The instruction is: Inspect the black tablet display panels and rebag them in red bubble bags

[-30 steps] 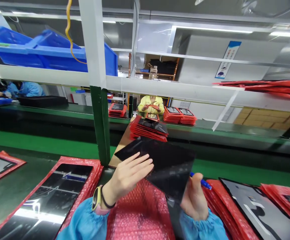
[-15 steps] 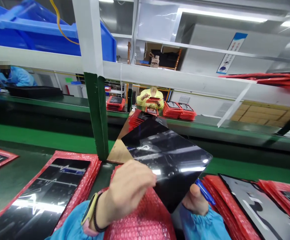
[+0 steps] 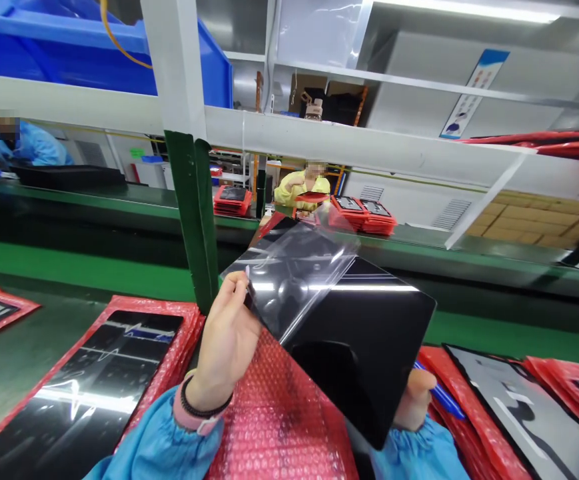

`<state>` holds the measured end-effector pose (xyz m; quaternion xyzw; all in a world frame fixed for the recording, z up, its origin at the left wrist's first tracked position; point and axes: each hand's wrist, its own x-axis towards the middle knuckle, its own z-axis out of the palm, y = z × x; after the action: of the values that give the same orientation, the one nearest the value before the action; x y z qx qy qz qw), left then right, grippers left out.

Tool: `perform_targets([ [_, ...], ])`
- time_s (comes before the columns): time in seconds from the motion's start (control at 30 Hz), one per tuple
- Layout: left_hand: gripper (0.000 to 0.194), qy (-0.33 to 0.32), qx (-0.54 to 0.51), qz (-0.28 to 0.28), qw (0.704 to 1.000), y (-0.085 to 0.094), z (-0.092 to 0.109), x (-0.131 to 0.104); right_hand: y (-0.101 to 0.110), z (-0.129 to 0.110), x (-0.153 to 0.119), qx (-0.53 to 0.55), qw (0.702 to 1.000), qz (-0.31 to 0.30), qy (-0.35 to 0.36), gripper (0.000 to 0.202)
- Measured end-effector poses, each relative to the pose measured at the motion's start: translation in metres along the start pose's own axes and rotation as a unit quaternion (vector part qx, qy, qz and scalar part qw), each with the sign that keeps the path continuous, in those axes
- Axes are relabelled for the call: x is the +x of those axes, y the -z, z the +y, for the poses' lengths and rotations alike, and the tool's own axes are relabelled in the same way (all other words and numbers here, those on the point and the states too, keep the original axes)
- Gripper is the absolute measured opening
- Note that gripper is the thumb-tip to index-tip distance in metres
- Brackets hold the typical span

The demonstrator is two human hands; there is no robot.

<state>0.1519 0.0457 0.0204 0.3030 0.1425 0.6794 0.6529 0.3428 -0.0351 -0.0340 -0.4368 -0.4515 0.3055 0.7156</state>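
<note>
A glossy black screen panel (image 3: 374, 340) is held up tilted in front of me. Clear protective film (image 3: 319, 263) lies loose over its upper left part, with a folded edge running diagonally across the glass. My left hand (image 3: 232, 337) pinches a corner of this film at the panel's left side. At the lower right edge, my right hand (image 3: 413, 400) grips the panel, its fingers mostly hidden behind it. A blue pen (image 3: 446, 400) sticks out from that same hand. Beneath the panel lies red bubble wrap (image 3: 284, 427).
Black screens on red bubble bags (image 3: 104, 373) lie at left. More red-bagged panels (image 3: 509, 400) are stacked at right. A green post (image 3: 192, 220) rises beyond my left hand. Across the line, a person in yellow (image 3: 302, 187) handles a red-edged piece.
My left hand has moved left and turned palm up, now pinching the film. The film has come away from the panel's right part. The panel and right hand have shifted slightly right.
</note>
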Motion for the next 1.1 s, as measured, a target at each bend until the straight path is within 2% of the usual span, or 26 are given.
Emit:
perform_targets([
  [0.1,0.009,-0.07,-0.015,0.036,0.997,-0.001,0.004,-0.008,-0.015,-0.015,0.004,0.103,0.993,0.028,-0.048,0.045],
  [0.17,0.012,-0.123,-0.016,0.03,0.992,-0.002,0.006,-0.014,-0.025,-0.028,0.002,0.094,0.994,-0.005,-0.057,0.061],
  [0.23,0.014,-0.169,-0.014,0.022,0.985,-0.005,0.007,-0.02,-0.033,-0.036,-0.003,0.024,0.998,-0.04,-0.045,0.079],
  [0.33,0.015,-0.2,-0.006,0.022,0.98,-0.011,0.006,-0.029,-0.037,-0.04,-0.011,-0.086,0.995,-0.021,-0.034,0.099],
  [0.4,0.015,-0.202,-0.001,0.027,0.979,-0.012,0.006,-0.032,-0.036,-0.039,-0.013,-0.126,0.992,-0.006,-0.031,0.101],
  [0.5,0.014,-0.201,0.004,0.043,0.979,-0.01,0.009,-0.029,-0.032,-0.04,-0.013,-0.138,0.99,-0.017,-0.004,0.091],
  [0.6,0.012,-0.179,0.001,0.062,0.982,-0.005,0.016,-0.019,-0.028,-0.045,-0.012,-0.019,0.996,-0.078,-0.029,0.079],
  [0.7,0.013,-0.139,-0.002,0.072,0.988,0.0,0.021,-0.008,-0.028,-0.051,-0.011,0.114,0.979,-0.131,-0.103,0.082],
  [0.77,0.012,-0.124,-0.003,0.081,0.989,0.002,0.023,-0.002,-0.031,-0.054,-0.012,0.156,0.971,-0.13,-0.123,0.084],
  [0.87,0.011,-0.125,-0.003,0.099,0.987,0.003,0.023,0.003,-0.036,-0.053,-0.015,0.178,0.971,-0.103,-0.119,0.075],
  [1.1,0.01,-0.118,-0.006,0.111,0.987,0.002,0.022,0.003,-0.037,-0.04,-0.017,0.146,0.979,-0.092,-0.107,0.066],
])
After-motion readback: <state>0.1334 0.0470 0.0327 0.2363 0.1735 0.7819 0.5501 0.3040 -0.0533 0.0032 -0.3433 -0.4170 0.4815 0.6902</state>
